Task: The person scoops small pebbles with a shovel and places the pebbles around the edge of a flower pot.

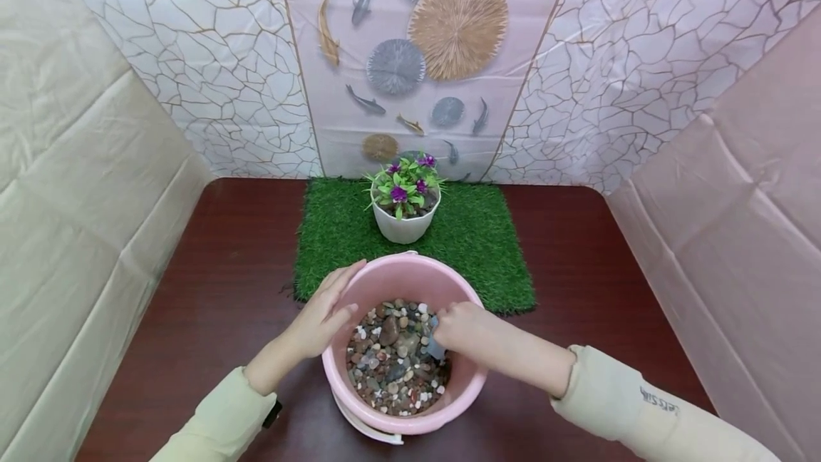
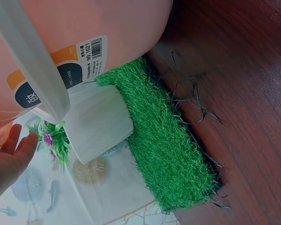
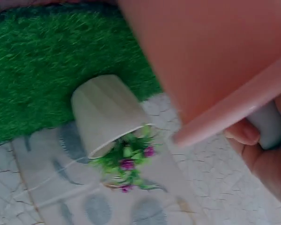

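Note:
A pink bucket (image 1: pixel 385 419) holds a bed of mixed pebbles (image 1: pixel 391 362) in brown, grey and white. My left hand (image 1: pixel 321 316) rests on the bucket's left rim, its fingers fairly straight along the edge and the thumb over the inside. The fingers of that hand (image 2: pixel 11 159) also show beside the bucket wall in the left wrist view. Inside the right rim, my right hand (image 1: pixel 465 330) grips a grey-blue tool (image 1: pixel 435 348) over the pebbles. In the right wrist view its smooth rounded handle (image 3: pixel 270 124) sits in the curled fingers; the bucket hides its far end.
Behind the bucket, a white pot (image 1: pixel 403 227) with purple flowers (image 1: pixel 399 194) stands on a green artificial grass mat (image 1: pixel 481 255). A white bucket handle (image 1: pixel 365 430) hangs at the near side. All stand on a dark red-brown table (image 1: pixel 231 255) with patterned cloth behind.

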`<state>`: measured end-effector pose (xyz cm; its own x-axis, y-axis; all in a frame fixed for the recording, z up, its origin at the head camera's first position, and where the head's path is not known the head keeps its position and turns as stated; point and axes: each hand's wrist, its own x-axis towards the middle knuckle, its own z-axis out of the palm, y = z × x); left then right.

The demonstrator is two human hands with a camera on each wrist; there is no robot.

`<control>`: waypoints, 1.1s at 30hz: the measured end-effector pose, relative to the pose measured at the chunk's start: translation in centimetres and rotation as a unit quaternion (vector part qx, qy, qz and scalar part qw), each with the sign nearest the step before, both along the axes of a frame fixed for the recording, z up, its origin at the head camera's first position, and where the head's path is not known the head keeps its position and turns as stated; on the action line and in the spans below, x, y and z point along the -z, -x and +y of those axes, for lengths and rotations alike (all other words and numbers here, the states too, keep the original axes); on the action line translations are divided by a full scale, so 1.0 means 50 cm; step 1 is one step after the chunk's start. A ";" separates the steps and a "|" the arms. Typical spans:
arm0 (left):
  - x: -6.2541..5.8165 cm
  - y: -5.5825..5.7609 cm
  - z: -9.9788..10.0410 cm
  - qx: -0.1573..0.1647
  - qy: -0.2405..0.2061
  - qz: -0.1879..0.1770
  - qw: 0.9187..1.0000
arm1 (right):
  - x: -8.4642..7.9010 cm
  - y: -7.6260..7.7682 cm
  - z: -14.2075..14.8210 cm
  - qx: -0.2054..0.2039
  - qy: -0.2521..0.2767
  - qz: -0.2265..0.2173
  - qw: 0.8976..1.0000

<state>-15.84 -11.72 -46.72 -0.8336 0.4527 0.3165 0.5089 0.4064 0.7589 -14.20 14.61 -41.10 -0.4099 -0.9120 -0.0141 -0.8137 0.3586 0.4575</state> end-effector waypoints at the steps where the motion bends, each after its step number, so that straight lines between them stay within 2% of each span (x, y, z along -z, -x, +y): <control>1: -0.001 0.000 0.000 0.002 -0.001 -0.001 1.000 | 0.004 0.006 0.001 -0.005 -0.004 0.005 1.000; 4: -0.004 0.000 0.001 0.004 0.001 -0.001 1.000 | 0.014 0.018 0.002 -0.020 -0.010 0.014 1.000; 7: -0.004 0.002 0.000 0.002 0.000 0.005 1.000 | 0.015 0.023 0.003 -0.027 -0.009 -0.001 1.000; 12: -0.001 0.003 0.000 0.003 -0.002 0.007 1.000 | 0.007 0.027 0.006 -0.028 -0.009 -0.026 0.999; 17: -0.001 0.002 0.001 0.001 -0.002 0.000 1.000 | -0.007 0.027 0.008 -0.028 -0.017 -0.019 0.999; 22: -0.003 0.003 -0.002 -0.001 -0.003 -0.004 1.000 | -0.028 0.032 0.012 -0.036 -0.003 -0.015 0.999; 26: -0.003 0.004 0.000 0.005 -0.003 -0.004 1.000 | -0.033 0.034 0.018 -0.033 0.013 -0.037 0.999; 29: -0.003 0.004 0.003 0.007 -0.001 -0.005 1.000 | -0.032 0.033 0.022 -0.026 0.021 -0.046 0.998; 33: -0.002 0.003 0.006 0.005 -0.004 -0.002 1.000 | -0.019 0.035 0.023 -0.035 0.016 -0.029 0.999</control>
<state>-16.00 -11.44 -46.62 -0.8308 0.4580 0.3164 0.5092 0.3956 0.7643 -15.97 15.75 -40.15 -0.3444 -0.9388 -0.0062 -0.8625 0.3138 0.3971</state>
